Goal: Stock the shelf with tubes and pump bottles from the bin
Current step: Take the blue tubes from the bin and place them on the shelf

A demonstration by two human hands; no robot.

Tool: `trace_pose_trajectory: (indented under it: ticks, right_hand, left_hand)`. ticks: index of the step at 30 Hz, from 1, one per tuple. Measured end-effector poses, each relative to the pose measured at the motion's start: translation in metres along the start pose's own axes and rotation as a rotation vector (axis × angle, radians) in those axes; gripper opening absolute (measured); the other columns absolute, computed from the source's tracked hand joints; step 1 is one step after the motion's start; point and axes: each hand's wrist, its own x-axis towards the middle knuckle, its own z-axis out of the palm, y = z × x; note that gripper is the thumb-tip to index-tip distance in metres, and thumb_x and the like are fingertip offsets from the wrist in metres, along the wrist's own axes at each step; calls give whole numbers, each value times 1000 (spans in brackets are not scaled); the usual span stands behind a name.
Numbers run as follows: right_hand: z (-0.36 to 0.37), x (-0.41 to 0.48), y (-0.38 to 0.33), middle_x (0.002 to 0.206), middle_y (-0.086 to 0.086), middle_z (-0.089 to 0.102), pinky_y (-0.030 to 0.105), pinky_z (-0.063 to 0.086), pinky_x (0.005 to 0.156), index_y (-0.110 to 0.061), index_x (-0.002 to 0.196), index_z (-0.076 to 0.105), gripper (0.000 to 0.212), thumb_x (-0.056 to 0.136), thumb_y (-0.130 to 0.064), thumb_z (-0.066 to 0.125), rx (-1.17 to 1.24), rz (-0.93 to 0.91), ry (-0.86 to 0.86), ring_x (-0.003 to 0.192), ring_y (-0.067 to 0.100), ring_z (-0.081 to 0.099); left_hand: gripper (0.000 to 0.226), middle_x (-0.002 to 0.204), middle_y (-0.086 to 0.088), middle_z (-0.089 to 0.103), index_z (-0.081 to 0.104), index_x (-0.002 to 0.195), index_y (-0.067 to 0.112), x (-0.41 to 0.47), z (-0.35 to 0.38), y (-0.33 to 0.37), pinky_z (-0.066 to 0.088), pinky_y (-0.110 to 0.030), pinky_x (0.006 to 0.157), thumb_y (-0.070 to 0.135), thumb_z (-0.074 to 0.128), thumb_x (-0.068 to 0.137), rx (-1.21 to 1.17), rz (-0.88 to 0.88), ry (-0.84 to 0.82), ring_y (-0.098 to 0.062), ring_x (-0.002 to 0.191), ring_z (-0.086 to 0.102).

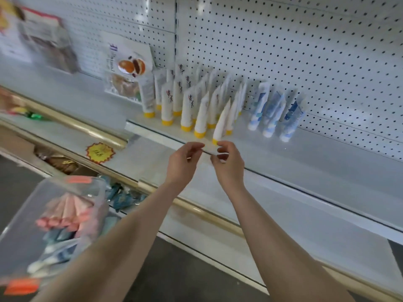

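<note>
Both hands are up at the front lip of the shelf (327, 153), close together but not touching: left hand (185, 159) and right hand (230, 163) each have loosely curled fingers and, far as I can see, nothing in them. The right hand's fingertips sit just below the front tube (220, 125), right by its yellow cap, and I can't tell if they actually touch it. That tube stands cap-down at the end of the yellow tubes (187, 110), which run back in rows to the pegboard, with blue tubes (270, 114) leaning just to their right. From this head view my guess is the next grab comes from the bin (96, 192), down and to the left of the hands and well apart from them, so the left hand is the nearer one. Pink tubes (65, 212) lie flat in it, fanned out with caps pointing left, all pretty blurry. No pump bottles visible anywhere
</note>
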Motion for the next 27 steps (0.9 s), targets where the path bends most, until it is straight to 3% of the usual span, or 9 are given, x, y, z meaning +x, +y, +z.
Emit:
trace_pose_trajectory:
  ticks: [3, 11, 17, 22, 27]
  right_hand:
    - [42, -18, -22, 103, -4, 62, 26, 50, 81, -25, 111, 58, 34, 83, -9, 66, 26, -21, -46, 88, 10, 62]
    - [183, -78, -80, 101, -10, 64, 20, 50, 77, -28, 106, 59, 27, 86, -12, 65, 87, -6, -239, 88, 4, 61]
    - [282, -118, -102, 103, -7, 65, 2, 44, 65, -24, 109, 60, 23, 90, -12, 64, 83, 64, -380, 89, 4, 62]
    - [352, -146, -99, 102, -6, 66, 35, 57, 84, -22, 107, 60, 19, 90, -17, 65, 89, 195, -516, 94, 11, 64]
    - [407, -177, -74, 106, -10, 65, 42, 57, 87, -34, 107, 58, 19, 88, -35, 61, 88, 404, -697, 98, 12, 65]
  left_hand:
    - [19, 93, 13, 69, 68, 104, 27, -4, -50, -20, 46, -7, 77, 15, 59, 93, 21, -14, 34, 5, 85, 62]
    - [20, 95, 12, 70, 69, 105, 26, -16, -203, -88, 48, -8, 77, 13, 59, 93, 106, -88, 102, 1, 89, 64]
    - [23, 96, 13, 68, 65, 102, 30, -23, -301, -149, 51, -19, 86, 10, 59, 93, 137, -161, 99, -5, 94, 65]
    - [24, 102, 8, 70, 68, 103, 30, -39, -361, -206, 52, -33, 92, 10, 59, 92, 220, -258, 133, -12, 97, 65]
    - [27, 108, 3, 71, 69, 108, 22, -62, -392, -273, 51, -42, 94, 6, 59, 89, 277, -434, 123, -17, 100, 65]
